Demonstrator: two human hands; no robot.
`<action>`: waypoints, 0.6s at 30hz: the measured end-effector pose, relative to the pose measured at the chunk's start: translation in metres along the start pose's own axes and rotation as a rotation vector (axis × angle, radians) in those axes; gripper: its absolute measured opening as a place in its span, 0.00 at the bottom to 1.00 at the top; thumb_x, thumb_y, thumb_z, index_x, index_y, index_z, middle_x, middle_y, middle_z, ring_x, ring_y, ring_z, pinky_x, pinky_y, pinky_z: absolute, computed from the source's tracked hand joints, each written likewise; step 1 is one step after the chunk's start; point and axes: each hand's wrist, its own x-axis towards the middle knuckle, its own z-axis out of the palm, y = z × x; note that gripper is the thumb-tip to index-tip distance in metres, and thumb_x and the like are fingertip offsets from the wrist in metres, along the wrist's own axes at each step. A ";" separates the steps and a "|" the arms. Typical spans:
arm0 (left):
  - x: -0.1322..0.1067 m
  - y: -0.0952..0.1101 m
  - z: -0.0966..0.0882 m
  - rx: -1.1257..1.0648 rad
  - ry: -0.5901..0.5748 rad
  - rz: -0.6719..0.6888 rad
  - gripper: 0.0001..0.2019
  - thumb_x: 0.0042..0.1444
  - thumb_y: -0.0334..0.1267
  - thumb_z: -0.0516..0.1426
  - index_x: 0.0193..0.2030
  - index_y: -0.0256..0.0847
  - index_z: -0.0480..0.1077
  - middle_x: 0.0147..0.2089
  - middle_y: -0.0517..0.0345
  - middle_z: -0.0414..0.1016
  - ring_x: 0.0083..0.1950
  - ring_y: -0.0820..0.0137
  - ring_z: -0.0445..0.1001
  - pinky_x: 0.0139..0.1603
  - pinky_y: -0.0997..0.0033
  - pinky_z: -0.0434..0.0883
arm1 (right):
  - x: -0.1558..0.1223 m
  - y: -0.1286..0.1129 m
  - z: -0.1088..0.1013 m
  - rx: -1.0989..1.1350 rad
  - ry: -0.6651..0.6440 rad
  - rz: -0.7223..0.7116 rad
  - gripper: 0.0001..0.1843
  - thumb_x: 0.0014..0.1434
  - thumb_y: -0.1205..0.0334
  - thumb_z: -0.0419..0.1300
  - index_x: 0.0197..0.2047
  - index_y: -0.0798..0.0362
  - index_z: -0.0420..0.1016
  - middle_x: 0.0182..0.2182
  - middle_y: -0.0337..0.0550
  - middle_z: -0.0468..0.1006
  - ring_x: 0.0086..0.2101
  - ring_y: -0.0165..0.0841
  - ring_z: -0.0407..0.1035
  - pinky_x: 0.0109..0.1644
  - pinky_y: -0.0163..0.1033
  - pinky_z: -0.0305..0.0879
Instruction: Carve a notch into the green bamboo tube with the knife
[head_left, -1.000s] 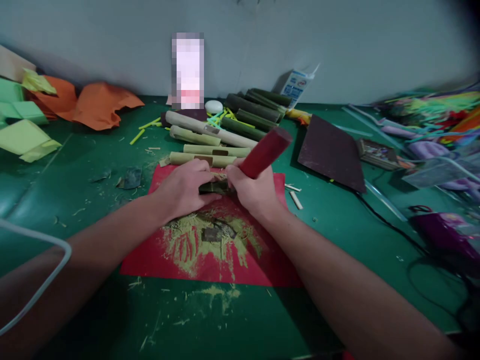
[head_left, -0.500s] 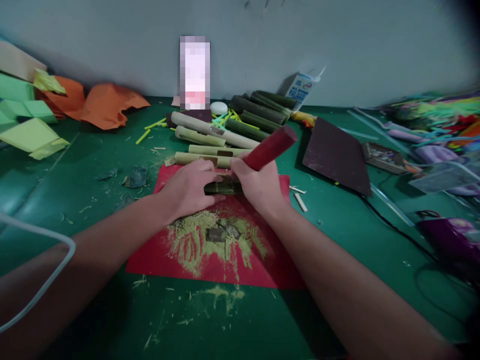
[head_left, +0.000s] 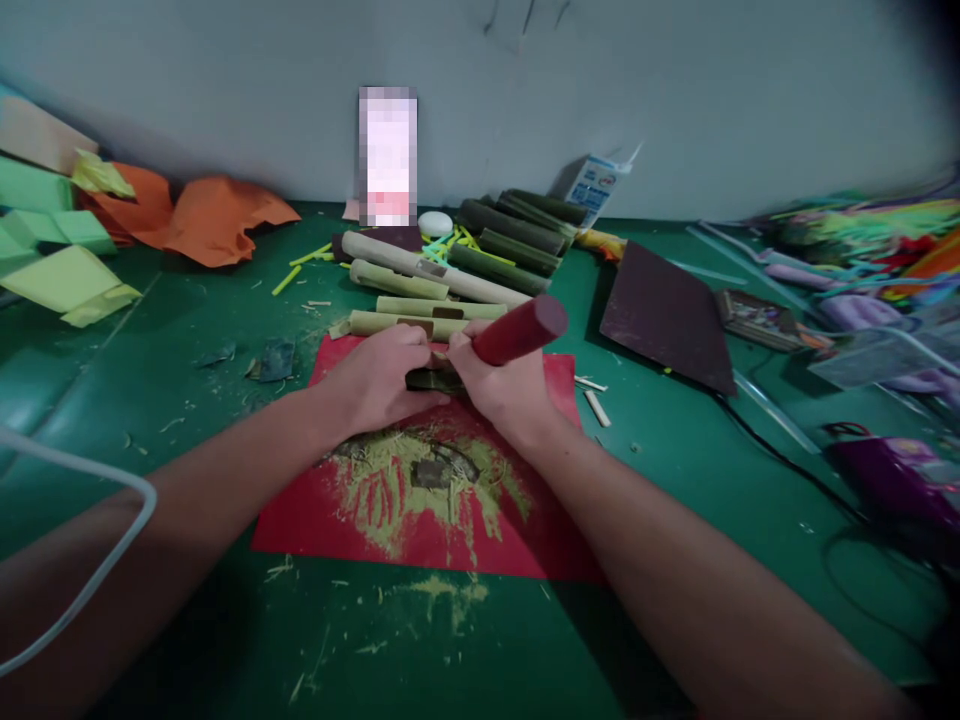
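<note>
A dark green bamboo tube point(head_left: 435, 381) lies crosswise on a red sheet point(head_left: 322, 525). My left hand point(head_left: 379, 375) is closed around its left part and presses it down. In my right hand point(head_left: 506, 395) is a tool with a thick round red handle point(head_left: 521, 330), tilted up to the right. The tool's working end is hidden by my fingers, close to the tube. Pale green dust and shavings point(head_left: 390, 500) cover the sheet below my hands, with dark bamboo chips point(head_left: 433, 474) among them.
Behind the sheet lie pale bamboo tubes point(head_left: 409, 323) with cut notches and several dark green ones point(head_left: 514, 225). A phone point(head_left: 388, 155) leans on the wall. To the right are a dark board point(head_left: 671, 315) and a purple device point(head_left: 896, 475). A white cable point(head_left: 90, 595) crosses the left side.
My right hand has shifted slightly left, and the red handle's top end has dropped lower and leftward. My left hand stays on the bamboo tube.
</note>
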 end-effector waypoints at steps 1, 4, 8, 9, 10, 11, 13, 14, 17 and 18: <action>0.000 0.000 0.000 0.001 0.004 -0.011 0.12 0.61 0.46 0.63 0.42 0.39 0.79 0.39 0.53 0.73 0.43 0.62 0.74 0.43 0.63 0.72 | 0.000 -0.001 -0.001 0.017 -0.024 0.022 0.13 0.50 0.59 0.61 0.20 0.48 0.62 0.19 0.34 0.64 0.24 0.29 0.58 0.28 0.38 0.56; 0.001 -0.001 0.001 0.026 0.010 -0.020 0.12 0.60 0.46 0.64 0.42 0.40 0.80 0.37 0.54 0.73 0.41 0.62 0.74 0.40 0.63 0.71 | 0.000 -0.005 -0.006 0.068 -0.037 0.055 0.15 0.51 0.60 0.59 0.18 0.48 0.59 0.17 0.34 0.61 0.23 0.28 0.57 0.27 0.37 0.55; 0.001 -0.001 0.001 0.074 0.005 -0.029 0.15 0.59 0.48 0.65 0.45 0.40 0.80 0.39 0.51 0.76 0.44 0.59 0.76 0.42 0.60 0.73 | 0.001 -0.007 -0.010 0.069 0.044 -0.007 0.14 0.55 0.56 0.60 0.21 0.49 0.64 0.20 0.34 0.65 0.25 0.29 0.59 0.30 0.38 0.58; 0.000 0.001 -0.001 0.067 0.032 -0.025 0.16 0.59 0.49 0.64 0.46 0.40 0.80 0.40 0.50 0.77 0.44 0.58 0.77 0.43 0.59 0.74 | 0.001 -0.007 -0.011 0.058 0.050 -0.034 0.13 0.56 0.55 0.60 0.23 0.49 0.66 0.21 0.35 0.67 0.26 0.30 0.61 0.31 0.38 0.59; -0.001 0.004 -0.004 0.054 0.077 -0.016 0.18 0.59 0.51 0.64 0.48 0.40 0.79 0.41 0.50 0.78 0.45 0.57 0.77 0.45 0.58 0.74 | 0.000 -0.008 -0.012 0.041 0.060 -0.062 0.13 0.57 0.54 0.60 0.24 0.49 0.67 0.23 0.36 0.68 0.27 0.30 0.62 0.32 0.39 0.60; -0.002 0.008 -0.007 0.031 0.133 0.000 0.20 0.60 0.53 0.64 0.50 0.40 0.78 0.42 0.49 0.78 0.45 0.58 0.78 0.46 0.56 0.75 | -0.001 -0.009 -0.014 0.013 0.068 -0.089 0.12 0.58 0.54 0.60 0.25 0.49 0.68 0.23 0.36 0.69 0.27 0.30 0.62 0.33 0.39 0.60; -0.004 0.021 -0.016 0.004 0.278 0.009 0.26 0.60 0.55 0.64 0.58 0.40 0.74 0.49 0.46 0.80 0.52 0.56 0.78 0.53 0.54 0.74 | -0.002 -0.012 -0.017 -0.081 0.048 -0.151 0.12 0.58 0.56 0.60 0.25 0.49 0.67 0.23 0.36 0.68 0.27 0.30 0.62 0.33 0.39 0.58; -0.004 0.029 -0.021 -0.017 0.307 0.006 0.28 0.60 0.55 0.64 0.61 0.40 0.72 0.51 0.46 0.80 0.52 0.57 0.78 0.54 0.55 0.75 | -0.004 -0.014 -0.019 -0.146 0.006 -0.192 0.11 0.56 0.56 0.61 0.25 0.49 0.66 0.22 0.36 0.68 0.26 0.31 0.61 0.33 0.39 0.57; -0.007 0.053 -0.031 -0.071 0.290 0.019 0.31 0.57 0.55 0.66 0.63 0.43 0.70 0.54 0.49 0.81 0.51 0.58 0.79 0.53 0.58 0.77 | -0.008 -0.020 -0.024 -0.369 -0.168 -0.344 0.09 0.51 0.58 0.64 0.27 0.49 0.68 0.25 0.40 0.74 0.27 0.32 0.63 0.32 0.40 0.53; -0.007 0.058 -0.033 -0.068 0.282 0.030 0.29 0.58 0.54 0.66 0.62 0.44 0.70 0.55 0.50 0.81 0.52 0.59 0.80 0.53 0.59 0.77 | -0.009 -0.022 -0.025 -0.432 -0.196 -0.386 0.07 0.50 0.59 0.64 0.29 0.50 0.70 0.28 0.41 0.76 0.28 0.34 0.64 0.33 0.40 0.52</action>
